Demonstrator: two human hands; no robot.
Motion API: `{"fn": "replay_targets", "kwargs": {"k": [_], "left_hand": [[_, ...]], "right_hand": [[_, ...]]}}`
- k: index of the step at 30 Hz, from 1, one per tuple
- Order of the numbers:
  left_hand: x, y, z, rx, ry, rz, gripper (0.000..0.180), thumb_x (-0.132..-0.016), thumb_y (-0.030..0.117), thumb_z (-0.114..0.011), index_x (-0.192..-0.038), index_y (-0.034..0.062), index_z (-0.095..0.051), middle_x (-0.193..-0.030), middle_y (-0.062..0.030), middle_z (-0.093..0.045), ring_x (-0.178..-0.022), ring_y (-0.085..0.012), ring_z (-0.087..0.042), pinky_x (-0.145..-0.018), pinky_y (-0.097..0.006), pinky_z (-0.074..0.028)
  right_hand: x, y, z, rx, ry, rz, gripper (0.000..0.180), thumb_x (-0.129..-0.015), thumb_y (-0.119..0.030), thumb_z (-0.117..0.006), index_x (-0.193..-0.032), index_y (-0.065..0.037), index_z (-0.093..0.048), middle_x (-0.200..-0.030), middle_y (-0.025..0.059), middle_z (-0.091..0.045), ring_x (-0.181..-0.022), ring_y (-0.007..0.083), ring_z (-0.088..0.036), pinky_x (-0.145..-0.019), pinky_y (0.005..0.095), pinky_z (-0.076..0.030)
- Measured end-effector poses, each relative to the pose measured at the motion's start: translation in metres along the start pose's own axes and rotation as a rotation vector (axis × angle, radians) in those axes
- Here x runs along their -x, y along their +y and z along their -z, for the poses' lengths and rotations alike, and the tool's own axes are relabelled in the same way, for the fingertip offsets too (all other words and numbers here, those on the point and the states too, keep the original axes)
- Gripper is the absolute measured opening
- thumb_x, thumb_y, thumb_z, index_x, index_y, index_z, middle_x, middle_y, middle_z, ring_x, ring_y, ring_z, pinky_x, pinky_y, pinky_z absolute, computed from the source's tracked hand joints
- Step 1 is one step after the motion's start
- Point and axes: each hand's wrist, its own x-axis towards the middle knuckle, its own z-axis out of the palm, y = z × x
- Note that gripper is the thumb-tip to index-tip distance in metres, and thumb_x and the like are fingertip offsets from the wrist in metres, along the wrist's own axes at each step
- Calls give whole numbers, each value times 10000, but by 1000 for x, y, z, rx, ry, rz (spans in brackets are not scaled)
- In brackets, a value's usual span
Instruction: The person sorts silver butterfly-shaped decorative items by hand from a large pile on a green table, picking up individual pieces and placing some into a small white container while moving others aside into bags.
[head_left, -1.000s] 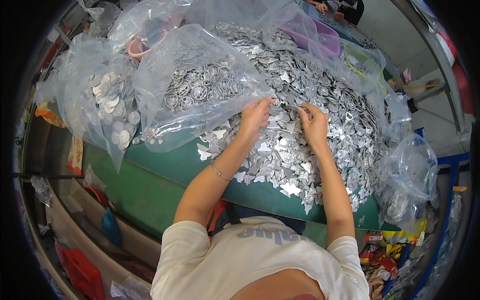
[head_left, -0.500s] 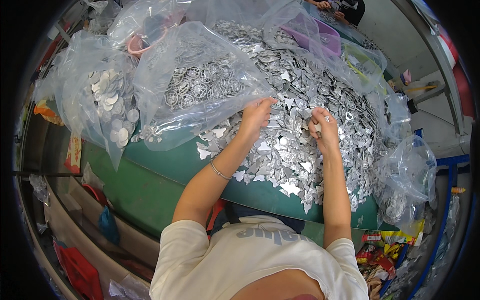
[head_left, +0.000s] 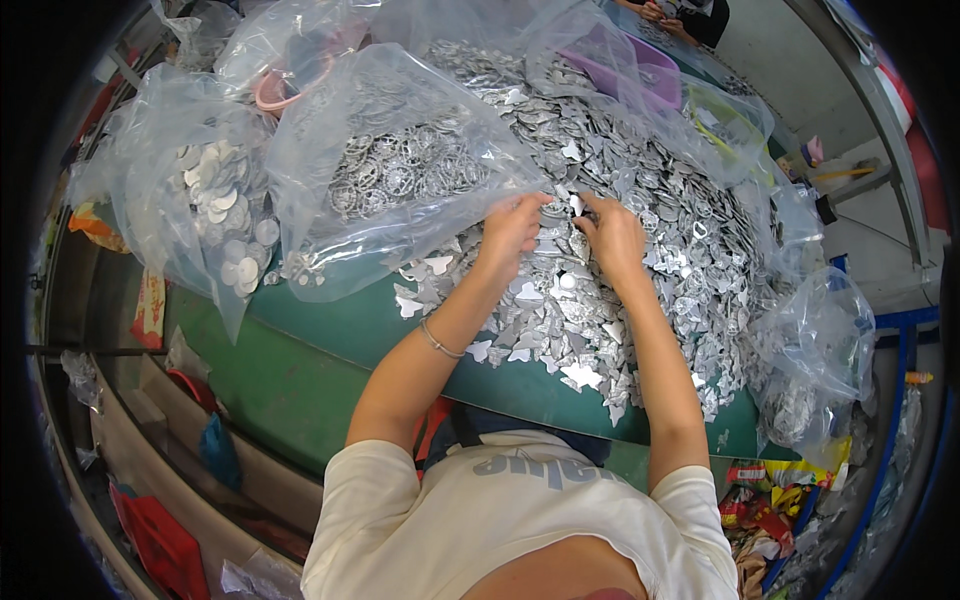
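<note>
A large heap of small flat silver metal pieces (head_left: 640, 290), many with notched outlines, spreads over the green tabletop (head_left: 330, 330). My left hand (head_left: 513, 230) is closed in a pinch at the edge of a clear plastic bag, above the heap; what its fingertips hold is too small to make out. Just to its right, my right hand (head_left: 616, 232) grips a silver metal piece (head_left: 577, 205) between thumb and fingers. The two sets of fingertips nearly meet, a small gap apart.
Clear plastic bags hold ring-like silver parts (head_left: 400, 165) and round pale discs (head_left: 215, 200) on the left. A purple basin (head_left: 655, 75) and pink basin (head_left: 272, 95) stand behind. Another person's hands (head_left: 660, 15) show at the far right. A knotted bag (head_left: 800, 400) sits right.
My right hand has moved left and slightly away from me, bringing a silver metal piece beside my left hand's fingertips. My left hand has stayed almost still.
</note>
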Motion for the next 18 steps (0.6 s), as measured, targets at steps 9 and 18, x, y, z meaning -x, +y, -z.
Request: {"fn": "replay_targets", "kwargs": {"k": [9,18], "left_hand": [[0,-3,0,109,-91,45,220,-889,169,-501,-980,-17,-576,-629,48,-382,-524,-44,-329,-429,-193,-269],[6,-24,-15,356,-262,514,494,-939,391,-334,-1114,-47,-480,-934,-170,-594,-916,-328,-590,-867,-462,-480]], "right_hand": [[-1,24,-8,-589,246,-145,153,-850,-152,-568,-848,-9,-622,-777,73,-584,-628,170,-549,-512,305,-439],[23,11,23,-2113,-117,-881,177,-888,-217,-513,-855,-44,-530,-924,101,-566,-769,181,-572,-507,235,-476]]}}
